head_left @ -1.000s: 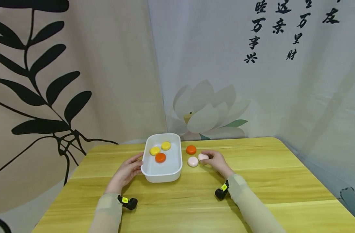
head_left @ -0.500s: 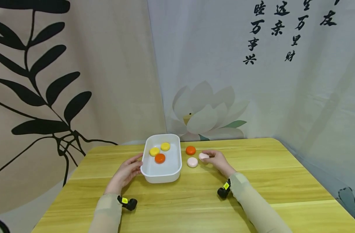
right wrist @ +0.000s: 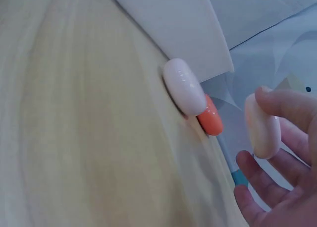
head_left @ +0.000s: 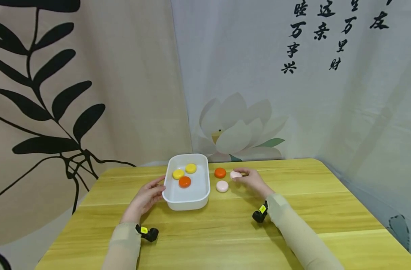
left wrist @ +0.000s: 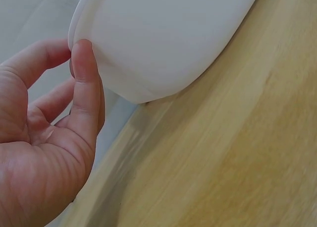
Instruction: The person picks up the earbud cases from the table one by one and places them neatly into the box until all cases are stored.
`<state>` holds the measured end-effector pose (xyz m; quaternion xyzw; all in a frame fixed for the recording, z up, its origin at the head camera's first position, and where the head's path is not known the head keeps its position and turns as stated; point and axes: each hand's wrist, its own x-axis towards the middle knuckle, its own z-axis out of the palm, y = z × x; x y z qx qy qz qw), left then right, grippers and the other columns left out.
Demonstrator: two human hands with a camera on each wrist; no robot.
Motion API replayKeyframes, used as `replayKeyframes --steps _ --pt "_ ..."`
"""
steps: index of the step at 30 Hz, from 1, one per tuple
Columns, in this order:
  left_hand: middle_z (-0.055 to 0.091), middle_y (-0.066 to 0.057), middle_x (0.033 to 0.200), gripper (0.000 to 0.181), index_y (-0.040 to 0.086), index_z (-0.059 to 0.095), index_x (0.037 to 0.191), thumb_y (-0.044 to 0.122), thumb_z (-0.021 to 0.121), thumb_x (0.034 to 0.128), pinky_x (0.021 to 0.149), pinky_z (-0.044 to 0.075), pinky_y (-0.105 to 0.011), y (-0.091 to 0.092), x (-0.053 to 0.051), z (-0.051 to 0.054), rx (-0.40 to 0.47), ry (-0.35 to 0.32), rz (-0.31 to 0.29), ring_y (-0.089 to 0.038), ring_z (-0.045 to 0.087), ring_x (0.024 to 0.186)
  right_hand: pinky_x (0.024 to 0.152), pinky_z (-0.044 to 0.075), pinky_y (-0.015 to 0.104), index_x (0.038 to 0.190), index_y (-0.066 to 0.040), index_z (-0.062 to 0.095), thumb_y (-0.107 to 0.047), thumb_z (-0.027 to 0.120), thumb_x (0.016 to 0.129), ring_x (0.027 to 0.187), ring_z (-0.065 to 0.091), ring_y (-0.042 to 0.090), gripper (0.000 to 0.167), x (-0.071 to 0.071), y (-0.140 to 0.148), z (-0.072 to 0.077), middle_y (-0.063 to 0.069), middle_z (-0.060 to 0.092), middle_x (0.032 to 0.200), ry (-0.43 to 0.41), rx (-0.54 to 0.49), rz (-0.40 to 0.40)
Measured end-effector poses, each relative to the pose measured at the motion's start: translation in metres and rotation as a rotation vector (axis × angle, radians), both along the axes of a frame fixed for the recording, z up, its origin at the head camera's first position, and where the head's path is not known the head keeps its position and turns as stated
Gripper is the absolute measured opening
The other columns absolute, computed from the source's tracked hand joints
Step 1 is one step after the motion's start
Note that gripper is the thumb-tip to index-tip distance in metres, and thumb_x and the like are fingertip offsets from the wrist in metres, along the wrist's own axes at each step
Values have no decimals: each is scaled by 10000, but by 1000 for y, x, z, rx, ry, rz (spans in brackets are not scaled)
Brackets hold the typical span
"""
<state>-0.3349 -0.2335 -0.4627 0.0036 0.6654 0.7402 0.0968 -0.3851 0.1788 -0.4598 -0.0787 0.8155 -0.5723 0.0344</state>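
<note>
A white rectangular box [head_left: 203,195] stands on the table, with two yellow discs [head_left: 191,168] and an orange disc [head_left: 184,182] inside. My left hand [head_left: 147,197] holds its left edge, the fingertips at the rim in the left wrist view. Between the thumb and fingers of my right hand [head_left: 254,182] is a glossy pale pink disc [right wrist: 262,128], held on edge above the table in the right wrist view. A second pale pink disc [head_left: 222,186] and another orange disc [head_left: 220,173] lie on the table, between the box and my right hand.
The yellow wood-grain table [head_left: 198,240] ends at a back edge just behind the box and discs. A printed curtain [head_left: 252,75] hangs behind it. Each wrist wears a small black camera [head_left: 260,213].
My right hand has lifted the pale pink disc and carried it slightly away from me, apart from the other pink disc. The left hand and the box stay in place.
</note>
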Motion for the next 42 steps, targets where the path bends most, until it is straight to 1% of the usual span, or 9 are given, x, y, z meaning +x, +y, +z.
replayKeyframes --steps 4,7,11,14,18,23,31,36,42 --pt "585 -157 1107 590 38 332 1501 60 582 967 719 536 -223 0 -1 2 3 8 -10 -148 599 778 805 498 289 1268 -29 630 -146 733 861 950 606 202 436 1 1 9 134 646 1194 24 25 -3" --pt "589 -147 1093 594 32 329 1501 55 584 965 714 537 -222 1 0 3 5 11 -8 -144 601 770 862 502 346 1278 -25 620 -152 739 858 979 607 227 455 2 2 15 137 642 1203 24 20 5" --pt "589 -156 1102 601 29 327 1501 56 591 961 715 537 -223 1 1 2 4 9 0 -135 604 760 937 471 443 1306 -18 595 -180 745 862 1017 596 248 496 2 3 23 136 629 1229 19 11 19" --pt "586 -170 1122 602 26 326 1500 59 592 961 718 537 -225 1 1 1 2 9 2 -134 606 764 951 454 467 1307 -28 596 -202 748 863 1022 593 249 501 1 5 27 132 623 1239 30 26 22" --pt "577 -188 1145 591 21 325 1499 53 579 966 723 538 -229 0 1 0 -7 12 3 -140 607 777 953 449 467 1307 -33 600 -205 751 861 1015 599 250 501 -1 6 32 146 610 1261 54 33 31" --pt "563 -211 1181 593 15 322 1499 30 574 962 718 537 -225 0 0 0 1 26 -5 -150 610 796 936 462 470 1313 -14 590 -175 735 873 997 614 240 490 -2 6 42 152 613 1259 80 33 46" --pt "556 -224 1195 577 11 316 1500 10 546 971 715 537 -225 1 0 0 -1 29 -9 -158 610 807 942 451 478 1329 10 567 -182 735 875 1027 593 267 521 -4 7 53 182 586 1294 84 29 80" --pt "557 -227 1198 580 8 318 1498 13 552 968 713 536 -221 1 0 0 5 24 -5 -144 609 791 916 471 419 1314 -13 586 -189 745 865 1025 591 256 508 -6 6 57 161 611 1257 78 29 80" --pt "566 -210 1179 598 8 316 1499 31 576 961 711 536 -217 0 0 0 9 28 -7 -130 611 769 916 483 417 1294 -46 609 -202 741 865 1040 594 259 476 -8 5 64 131 619 1237 96 31 79"
